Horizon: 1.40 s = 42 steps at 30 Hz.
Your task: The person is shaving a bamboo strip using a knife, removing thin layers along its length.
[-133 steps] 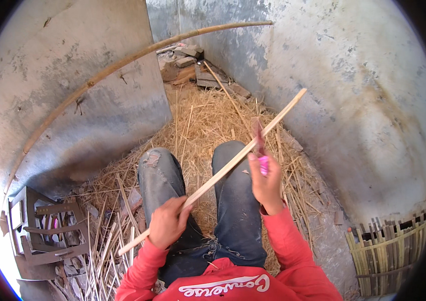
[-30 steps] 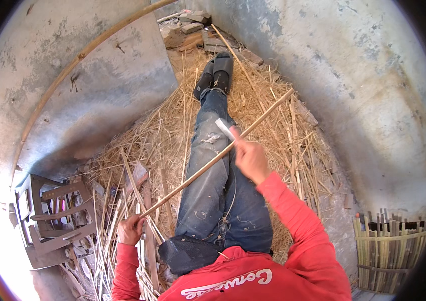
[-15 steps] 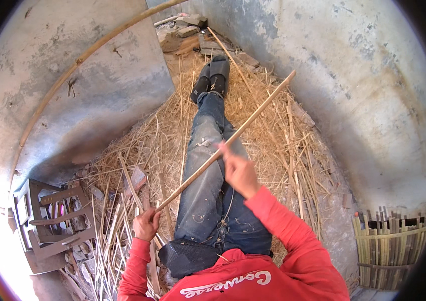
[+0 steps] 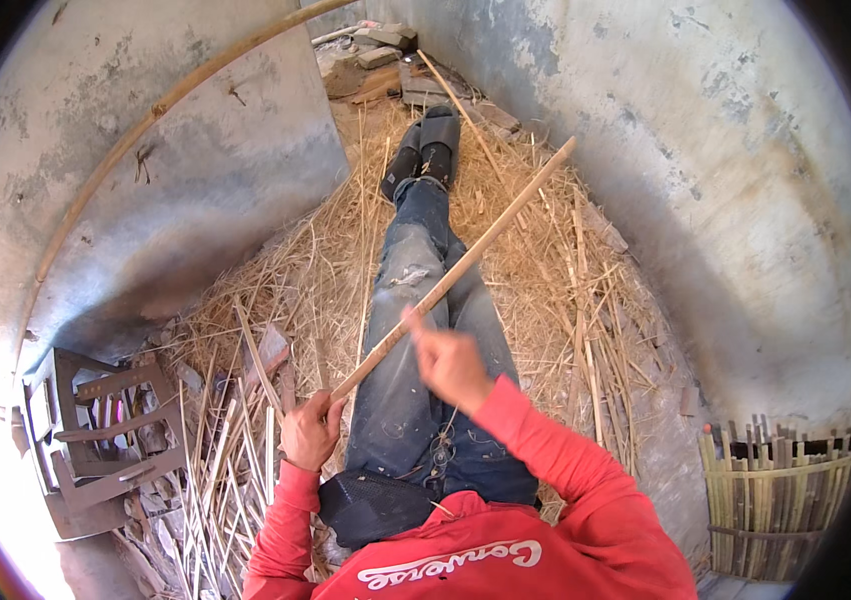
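Note:
A long, pale wooden stick slants over my outstretched legs, its far end up to the right. My left hand is closed round its near, lower end, left of my thighs. Against the stick's lower half, above my knees, is my right hand, with the fingers curled in and one digit reaching to the wood. Motion blurs that hand, so anything small inside it is hidden. A black cloth or pouch lies across my lap by the left wrist.
Straw and shavings cover the floor around my legs. Split strips lie on the left beside a dark wooden frame. A slatted basket stands at right. Walls rise on both sides; a curved pole crosses the left one.
My right hand has slid down and left along the stick, nearer my left hand. The left hand has shifted slightly up and right, still holding the end.

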Each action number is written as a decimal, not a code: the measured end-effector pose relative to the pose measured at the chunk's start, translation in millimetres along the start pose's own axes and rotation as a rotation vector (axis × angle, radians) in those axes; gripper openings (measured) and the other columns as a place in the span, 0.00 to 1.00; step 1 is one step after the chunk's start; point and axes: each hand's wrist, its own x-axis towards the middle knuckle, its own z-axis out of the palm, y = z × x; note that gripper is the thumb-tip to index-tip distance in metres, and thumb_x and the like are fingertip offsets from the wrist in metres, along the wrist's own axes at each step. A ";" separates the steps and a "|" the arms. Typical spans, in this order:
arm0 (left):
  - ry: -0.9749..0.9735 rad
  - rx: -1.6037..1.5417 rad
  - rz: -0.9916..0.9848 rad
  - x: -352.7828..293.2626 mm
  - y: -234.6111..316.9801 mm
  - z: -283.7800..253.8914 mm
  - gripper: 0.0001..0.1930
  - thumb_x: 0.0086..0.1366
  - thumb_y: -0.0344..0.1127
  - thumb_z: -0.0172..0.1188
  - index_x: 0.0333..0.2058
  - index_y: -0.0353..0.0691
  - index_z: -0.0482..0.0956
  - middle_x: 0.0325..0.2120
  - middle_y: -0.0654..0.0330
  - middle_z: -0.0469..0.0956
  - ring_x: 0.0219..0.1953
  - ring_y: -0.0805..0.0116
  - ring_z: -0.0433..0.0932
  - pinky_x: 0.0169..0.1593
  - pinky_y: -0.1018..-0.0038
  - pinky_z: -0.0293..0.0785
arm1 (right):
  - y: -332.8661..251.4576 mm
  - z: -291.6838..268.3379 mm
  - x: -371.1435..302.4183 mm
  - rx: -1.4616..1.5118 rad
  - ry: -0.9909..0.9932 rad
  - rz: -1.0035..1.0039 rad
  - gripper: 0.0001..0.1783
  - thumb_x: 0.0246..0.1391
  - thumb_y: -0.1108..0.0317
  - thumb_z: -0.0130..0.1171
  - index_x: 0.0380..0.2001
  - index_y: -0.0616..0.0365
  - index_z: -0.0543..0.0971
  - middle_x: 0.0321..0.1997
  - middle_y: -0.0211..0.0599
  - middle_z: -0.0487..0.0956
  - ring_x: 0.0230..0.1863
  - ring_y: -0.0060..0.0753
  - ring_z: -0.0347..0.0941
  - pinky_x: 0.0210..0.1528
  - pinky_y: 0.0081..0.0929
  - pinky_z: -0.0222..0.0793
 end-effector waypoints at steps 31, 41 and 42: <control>-0.676 -0.148 -0.381 -21.0 -152.9 -97.3 0.38 0.72 0.66 0.56 0.13 0.38 0.68 0.10 0.67 0.61 0.17 0.75 0.58 0.22 0.63 0.54 | 136.4 -116.5 63.6 -0.122 0.426 0.401 0.28 0.65 0.77 0.56 0.66 0.45 0.76 0.27 0.43 0.82 0.24 0.19 0.69 0.29 0.25 0.69; -0.723 -0.178 -0.370 -11.9 -135.6 -96.9 0.39 0.70 0.65 0.58 0.14 0.33 0.73 0.10 0.62 0.64 0.15 0.71 0.62 0.23 0.62 0.60 | 145.8 -121.6 58.6 -0.039 0.336 0.336 0.25 0.67 0.75 0.57 0.66 0.47 0.77 0.25 0.30 0.81 0.22 0.15 0.64 0.25 0.23 0.63; -0.703 -0.157 -0.339 -9.2 -136.4 -93.9 0.39 0.70 0.65 0.58 0.14 0.34 0.74 0.10 0.63 0.65 0.15 0.71 0.62 0.23 0.62 0.60 | 146.5 -125.5 62.7 -0.026 0.407 0.346 0.25 0.67 0.76 0.57 0.66 0.48 0.77 0.26 0.30 0.82 0.22 0.15 0.64 0.25 0.23 0.64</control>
